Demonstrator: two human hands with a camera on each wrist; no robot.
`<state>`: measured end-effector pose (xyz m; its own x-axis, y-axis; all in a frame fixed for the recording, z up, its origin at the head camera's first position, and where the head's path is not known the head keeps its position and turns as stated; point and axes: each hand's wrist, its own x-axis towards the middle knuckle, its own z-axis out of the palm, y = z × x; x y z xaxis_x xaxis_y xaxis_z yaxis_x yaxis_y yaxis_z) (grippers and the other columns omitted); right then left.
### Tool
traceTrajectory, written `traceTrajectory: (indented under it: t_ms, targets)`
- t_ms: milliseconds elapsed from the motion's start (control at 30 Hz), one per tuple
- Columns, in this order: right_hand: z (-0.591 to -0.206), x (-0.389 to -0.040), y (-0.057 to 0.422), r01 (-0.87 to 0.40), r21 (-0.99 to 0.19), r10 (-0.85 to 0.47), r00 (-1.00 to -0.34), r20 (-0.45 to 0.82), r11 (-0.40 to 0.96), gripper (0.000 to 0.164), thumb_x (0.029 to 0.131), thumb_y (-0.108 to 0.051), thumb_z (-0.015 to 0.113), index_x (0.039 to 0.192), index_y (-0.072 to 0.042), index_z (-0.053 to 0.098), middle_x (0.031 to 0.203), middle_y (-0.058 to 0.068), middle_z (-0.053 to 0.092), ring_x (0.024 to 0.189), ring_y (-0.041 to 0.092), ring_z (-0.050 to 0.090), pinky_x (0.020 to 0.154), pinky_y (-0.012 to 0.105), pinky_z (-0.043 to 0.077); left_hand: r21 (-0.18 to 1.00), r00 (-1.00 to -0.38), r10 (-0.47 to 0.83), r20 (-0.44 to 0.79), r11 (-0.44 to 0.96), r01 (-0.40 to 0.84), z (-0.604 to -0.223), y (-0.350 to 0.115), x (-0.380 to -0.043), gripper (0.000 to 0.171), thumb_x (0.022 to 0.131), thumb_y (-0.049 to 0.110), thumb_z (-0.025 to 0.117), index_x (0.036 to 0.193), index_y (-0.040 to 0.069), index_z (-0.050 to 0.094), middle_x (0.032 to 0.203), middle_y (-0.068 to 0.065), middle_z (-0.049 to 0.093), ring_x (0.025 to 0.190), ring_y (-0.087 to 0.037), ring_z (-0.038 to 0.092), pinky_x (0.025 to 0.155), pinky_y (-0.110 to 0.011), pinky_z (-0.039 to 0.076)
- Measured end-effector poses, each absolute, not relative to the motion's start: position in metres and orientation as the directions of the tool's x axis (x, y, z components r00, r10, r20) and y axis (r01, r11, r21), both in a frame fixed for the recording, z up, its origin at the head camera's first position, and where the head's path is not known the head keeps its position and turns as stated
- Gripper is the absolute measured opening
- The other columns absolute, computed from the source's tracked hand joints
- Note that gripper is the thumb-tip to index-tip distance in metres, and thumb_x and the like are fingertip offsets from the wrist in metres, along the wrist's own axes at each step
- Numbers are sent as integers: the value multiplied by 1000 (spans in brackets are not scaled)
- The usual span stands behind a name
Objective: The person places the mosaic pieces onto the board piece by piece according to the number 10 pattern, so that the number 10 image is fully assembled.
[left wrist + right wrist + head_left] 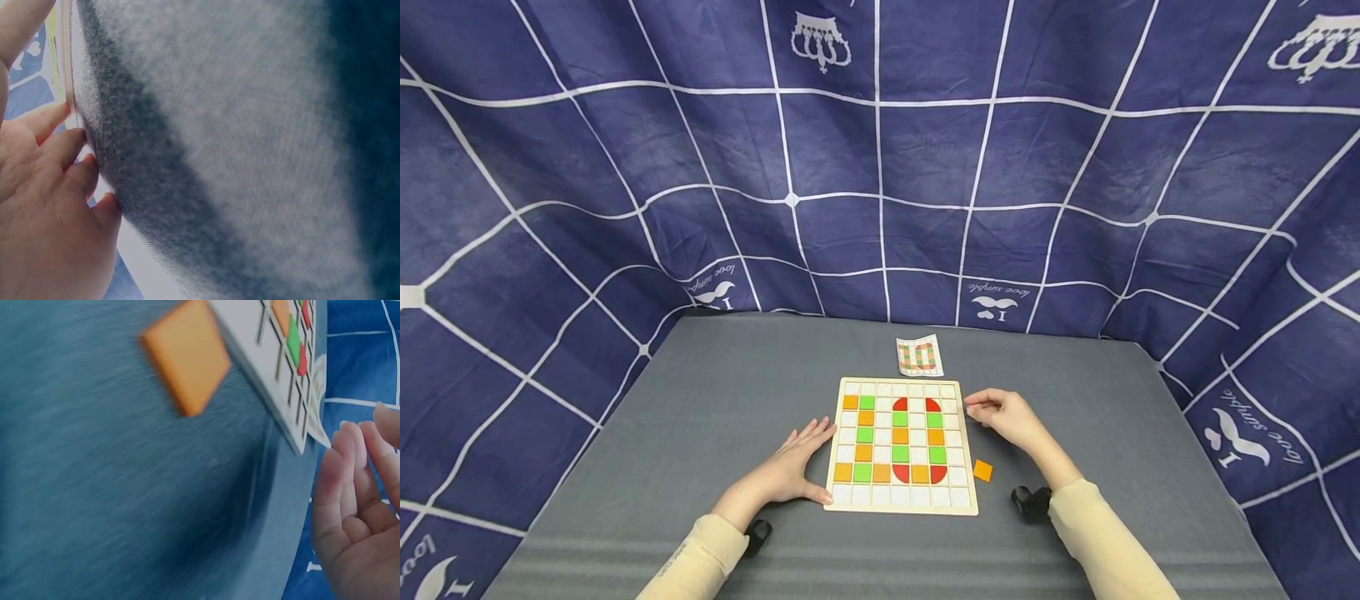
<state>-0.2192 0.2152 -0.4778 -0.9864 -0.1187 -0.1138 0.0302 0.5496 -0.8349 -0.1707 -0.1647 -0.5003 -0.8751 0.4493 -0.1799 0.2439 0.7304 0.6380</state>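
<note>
A square wooden board (902,510) with a grid of white cells lies on the grey table. Orange, green and red tiles fill some cells in a digit-like pattern. My left hand (788,469) is at the board's left edge, fingers spread, thumb by the lower corner. In the left wrist view, that hand's fingertips (94,165) touch the edge. My right hand (1011,417) hovers beside the board's upper right side, fingers loosely bent with nothing between them. Nearer me, a loose orange square tile (982,471) lies just right of the board; it also shows large in the right wrist view.
Behind the board lies a small paper card (920,357) printed with a coloured grid pattern. The grey tabletop (737,375) ends at a blue curtain (925,233) with white lines. Black straps (1032,503) are around both wrists.
</note>
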Motion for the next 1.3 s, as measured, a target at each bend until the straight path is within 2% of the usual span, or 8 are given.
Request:
traceTrajectory:
  t_ms: [200,367,633,833,1000,1300]
  targets:
    - [-482,-194,231,9,-837,-182,-975,-130,547,24,90,-10,69,111,2,71,97,13,73,82,20,68,70,25,56,630,-871,453,-189,736,246,-501,-164,-170,114,62,32,92,154,2,31,163,-19,21,152,-39,12,122,-60,9]
    - [-485,-178,239,-11,-842,-209,-970,-121,540,25,88,-11,72,111,0,70,101,13,73,84,19,68,70,20,56,635,-870,458,-185,731,250,-501,-164,-170,114,62,32,92,154,2,31,163,-20,20,152,-40,12,122,-61,8]
    - [-496,-159,242,-62,-777,-214,-972,-95,626,29,79,-13,82,106,-6,72,103,5,70,83,7,62,72,19,53,633,-872,453,-188,734,245,-503,-164,-171,115,61,32,92,154,3,31,163,-19,21,152,-39,12,122,-60,8]
    - [-504,-151,241,-121,-728,-228,-972,-49,675,33,72,-15,87,101,-9,72,99,1,66,84,10,59,73,21,52,630,-871,454,-185,735,250,-504,-164,-172,115,61,32,93,154,3,31,163,-18,21,152,-39,13,122,-60,9]
    - [-508,-148,240,-173,-697,-260,-965,-19,695,36,70,-17,89,101,-10,71,96,-1,62,84,7,56,71,20,52,630,-873,453,-182,735,251,-504,-165,-171,115,61,32,93,154,3,32,162,-19,21,152,-39,13,122,-60,9]
    - [-508,-146,235,-136,-662,-214,-976,-38,737,35,68,-13,89,97,-11,70,90,-3,59,81,7,52,69,21,49,631,-873,454,-178,734,253,-503,-164,-172,115,60,31,93,153,2,32,162,-20,22,152,-39,14,122,-61,9]
